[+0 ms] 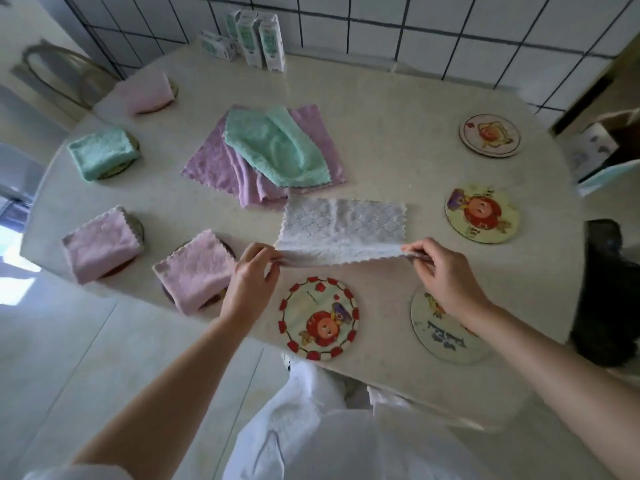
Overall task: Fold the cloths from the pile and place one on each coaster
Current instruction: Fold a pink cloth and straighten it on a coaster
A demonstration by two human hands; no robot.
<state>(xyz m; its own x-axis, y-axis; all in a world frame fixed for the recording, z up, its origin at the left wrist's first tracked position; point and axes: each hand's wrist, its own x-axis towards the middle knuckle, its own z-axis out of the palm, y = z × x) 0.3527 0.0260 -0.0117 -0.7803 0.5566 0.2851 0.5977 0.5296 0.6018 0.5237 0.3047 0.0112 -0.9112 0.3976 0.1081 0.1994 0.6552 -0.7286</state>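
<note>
Head view. The white cloth (341,225) lies on the table (398,109) just on the person's side of centre, touching the near edge of the pile (266,157). The left hand (254,275) pinches its near left corner between thumb and fingertips. The right hand (446,271) pinches the near right corner the same way. The near edge is lifted and pulled taut; the far edge rests flat.

What could go wrong, as I judge it:
- If one hand carries its corner further than the other, the edges will not meet and the fold comes out crooked.
- The fabric looks fluffy and the pinches are shallow, so a corner could slip free mid-fold.
- The right wrist hangs over the coaster at five o'clock (446,336), which sits close to the table edge. A dragging forearm could nudge it off.

Counts:
- Eight coasters in all, four covered and four bare.
- Covered: a folded pink cloth at eleven o'clock (147,91), a folded green cloth at ten (100,152), and two more pink ones, at eight (100,244) and seven (194,271).
- Bare: the one at five, plus the red-rimmed coaster at six (318,318) and others at three (481,214) and two (490,135).
- The pile holds one green cloth over purple ones — how many purple I cannot tell.
- Three upright cartons (256,39) stand at twelve.
</note>
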